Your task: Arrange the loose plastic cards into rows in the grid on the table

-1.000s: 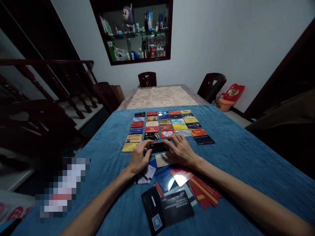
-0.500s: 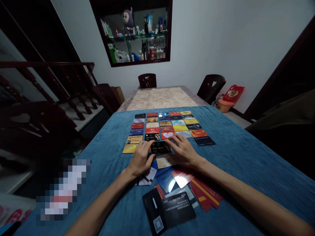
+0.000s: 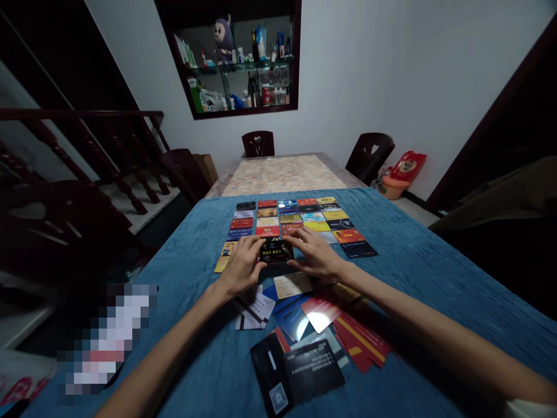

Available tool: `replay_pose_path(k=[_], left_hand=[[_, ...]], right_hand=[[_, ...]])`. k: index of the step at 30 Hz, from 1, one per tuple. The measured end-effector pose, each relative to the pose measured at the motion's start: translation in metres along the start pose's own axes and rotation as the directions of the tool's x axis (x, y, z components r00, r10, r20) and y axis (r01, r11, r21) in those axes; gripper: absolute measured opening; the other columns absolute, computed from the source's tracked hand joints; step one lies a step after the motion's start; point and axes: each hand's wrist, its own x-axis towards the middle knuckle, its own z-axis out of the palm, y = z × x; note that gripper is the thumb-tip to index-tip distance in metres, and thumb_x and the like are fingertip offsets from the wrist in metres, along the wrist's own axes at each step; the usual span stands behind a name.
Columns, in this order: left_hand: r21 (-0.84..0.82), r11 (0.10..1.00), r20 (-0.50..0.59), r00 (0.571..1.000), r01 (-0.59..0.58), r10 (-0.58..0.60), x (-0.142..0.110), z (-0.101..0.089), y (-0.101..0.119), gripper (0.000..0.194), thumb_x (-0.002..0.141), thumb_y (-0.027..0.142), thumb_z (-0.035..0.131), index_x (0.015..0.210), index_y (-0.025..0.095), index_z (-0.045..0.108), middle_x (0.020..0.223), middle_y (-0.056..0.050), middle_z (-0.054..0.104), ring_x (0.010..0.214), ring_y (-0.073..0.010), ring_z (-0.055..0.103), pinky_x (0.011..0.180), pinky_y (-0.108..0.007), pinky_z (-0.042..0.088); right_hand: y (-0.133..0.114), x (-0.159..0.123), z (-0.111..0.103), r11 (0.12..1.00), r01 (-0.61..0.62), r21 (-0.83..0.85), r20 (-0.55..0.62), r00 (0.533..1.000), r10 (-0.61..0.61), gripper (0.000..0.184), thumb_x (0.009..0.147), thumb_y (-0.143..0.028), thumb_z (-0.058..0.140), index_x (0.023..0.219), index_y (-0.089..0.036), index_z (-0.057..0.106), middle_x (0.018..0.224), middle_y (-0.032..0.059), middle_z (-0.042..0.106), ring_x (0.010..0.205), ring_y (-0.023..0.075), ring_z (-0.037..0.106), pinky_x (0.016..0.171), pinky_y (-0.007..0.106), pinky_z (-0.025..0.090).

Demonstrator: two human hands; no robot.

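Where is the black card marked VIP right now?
In the head view, the black VIP card is near the centre, held between the left hand and the right hand, just beyond the cream card.

Holding one VIP card [image 3: 277, 251] in two hands [image 3: 241, 262], facing five columns of laid-out cards [image 3: 267, 222], two near black cards [image 3: 315, 368], one counter [image 3: 285, 173], four chairs [image 3: 258, 144], one cabinet [image 3: 246, 115], one plush toy [image 3: 223, 39], one cardboard box [image 3: 206, 168] and one red bag [image 3: 408, 166].

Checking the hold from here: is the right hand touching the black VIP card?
Touching. The head view shows fingertips of the right hand lying over the upper right corner of the black VIP card.
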Motion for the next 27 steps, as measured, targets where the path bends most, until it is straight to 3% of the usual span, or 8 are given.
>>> replay_pose_path(k=[6, 13, 19, 27], left_hand=[[-0.068, 0.995, 0.034, 0.996, 0.079, -0.077, 0.020, -0.009, -0.024, 0.032, 0.080, 0.016, 0.063, 0.112, 0.019, 0.063, 0.119, -0.009, 0.061, 0.115, -0.0274, 0.052, 0.105, -0.048, 0.044], [-0.036, 0.979, 0.192, 0.963, 0.202, -0.192, 0.032, 0.000, -0.048, 0.033, 0.077, 0.019, 0.064, 0.110, 0.017, 0.065, 0.121, -0.010, 0.063, 0.118, -0.0303, 0.052, 0.102, -0.050, 0.043], [0.031, 0.980, 0.259, 0.945, 0.199, -0.200, 0.036, 0.011, -0.057, 0.031, 0.081, 0.022, 0.063, 0.112, 0.019, 0.066, 0.121, -0.010, 0.064, 0.118, -0.0314, 0.051, 0.101, -0.052, 0.041], [0.099, 0.984, 0.292, 0.941, 0.150, -0.172, 0.038, 0.021, -0.067, 0.031, 0.083, 0.021, 0.064, 0.114, 0.020, 0.068, 0.120, -0.010, 0.064, 0.116, -0.0303, 0.051, 0.101, -0.048, 0.042]], right_hand=[[0.018, 0.025, 0.012, 0.989, -0.076, 0.124, 0.038, 0.997, 0.072, 0.042, 0.087, -0.035, 0.067, 0.123, -0.015, 0.063, 0.117, 0.0148, 0.062, 0.107, 0.0281, 0.052, 0.093, 0.045, 0.046], [0.024, 0.041, 0.028, 0.971, -0.226, 0.078, 0.183, 0.961, 0.209, 0.037, 0.085, -0.032, 0.072, 0.117, -0.014, 0.070, 0.115, 0.0138, 0.066, 0.108, 0.0269, 0.052, 0.094, 0.041, 0.042], [0.025, 0.047, 0.034, 0.964, -0.265, -0.032, 0.302, 0.917, 0.262, 0.038, 0.086, -0.037, 0.071, 0.119, -0.017, 0.070, 0.119, 0.0124, 0.066, 0.107, 0.0262, 0.053, 0.093, 0.039, 0.039], [0.019, 0.049, 0.035, 0.954, -0.259, -0.153, 0.358, 0.885, 0.298, 0.036, 0.087, -0.038, 0.070, 0.118, -0.020, 0.069, 0.119, 0.0115, 0.065, 0.113, 0.0290, 0.048, 0.090, 0.039, 0.039]])
